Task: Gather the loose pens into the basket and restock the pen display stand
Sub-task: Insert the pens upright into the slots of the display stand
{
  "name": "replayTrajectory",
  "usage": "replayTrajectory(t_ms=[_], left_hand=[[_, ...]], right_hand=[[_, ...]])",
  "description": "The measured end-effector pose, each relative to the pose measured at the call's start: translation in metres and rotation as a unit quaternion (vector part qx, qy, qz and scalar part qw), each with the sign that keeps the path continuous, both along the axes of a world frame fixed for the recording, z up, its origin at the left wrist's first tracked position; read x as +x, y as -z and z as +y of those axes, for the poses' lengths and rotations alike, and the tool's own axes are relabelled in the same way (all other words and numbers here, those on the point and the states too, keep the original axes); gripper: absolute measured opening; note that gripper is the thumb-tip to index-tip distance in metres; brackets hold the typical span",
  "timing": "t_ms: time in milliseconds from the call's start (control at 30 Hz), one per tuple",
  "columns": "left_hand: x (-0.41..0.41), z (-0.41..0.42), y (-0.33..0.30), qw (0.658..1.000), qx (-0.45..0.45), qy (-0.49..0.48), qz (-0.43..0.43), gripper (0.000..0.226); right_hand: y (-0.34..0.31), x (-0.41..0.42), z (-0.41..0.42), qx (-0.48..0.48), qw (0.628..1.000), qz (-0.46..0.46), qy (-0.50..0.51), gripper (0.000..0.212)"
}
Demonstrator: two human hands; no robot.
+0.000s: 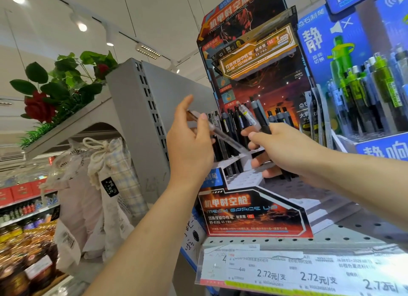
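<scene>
Pens (229, 139) sit in both hands before the stand (254, 214): the left hand (189, 148) pinches a clear one, the right hand (284, 145) grips several dark ones. Best to seat each upright in a free hole; no basket shows.

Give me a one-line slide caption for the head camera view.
Left hand holding a clear pen and right hand gripping dark pens at the display stand.

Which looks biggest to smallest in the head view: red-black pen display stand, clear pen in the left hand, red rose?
1. Red-black pen display stand
2. and 3. Clear pen and red rose: too close to rank; the pen is longer but thin, and nearer the camera.
</scene>
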State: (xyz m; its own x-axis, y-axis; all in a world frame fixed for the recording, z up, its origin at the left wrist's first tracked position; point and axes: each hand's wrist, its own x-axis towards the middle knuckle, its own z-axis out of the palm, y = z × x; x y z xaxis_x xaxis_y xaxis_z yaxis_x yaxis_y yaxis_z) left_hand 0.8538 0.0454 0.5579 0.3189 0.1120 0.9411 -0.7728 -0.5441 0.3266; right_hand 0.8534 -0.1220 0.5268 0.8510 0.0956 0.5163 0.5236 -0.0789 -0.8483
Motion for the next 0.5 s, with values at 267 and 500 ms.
replayTrajectory(t_ms=[267, 500], left_hand=[[-0.0013, -0.0032, 0.0068, 0.994, 0.012, -0.041, -0.104, 0.039], [-0.0053, -0.0027, 0.0053, 0.996, 0.012, -0.028, -0.081, 0.023]], right_hand=[[-0.0046, 0.0001, -0.0088, -0.001, 0.999, -0.021, 0.024, 0.015], [-0.0033, 0.0033, -0.0097, -0.042, 0.998, -0.030, 0.037, 0.043]])
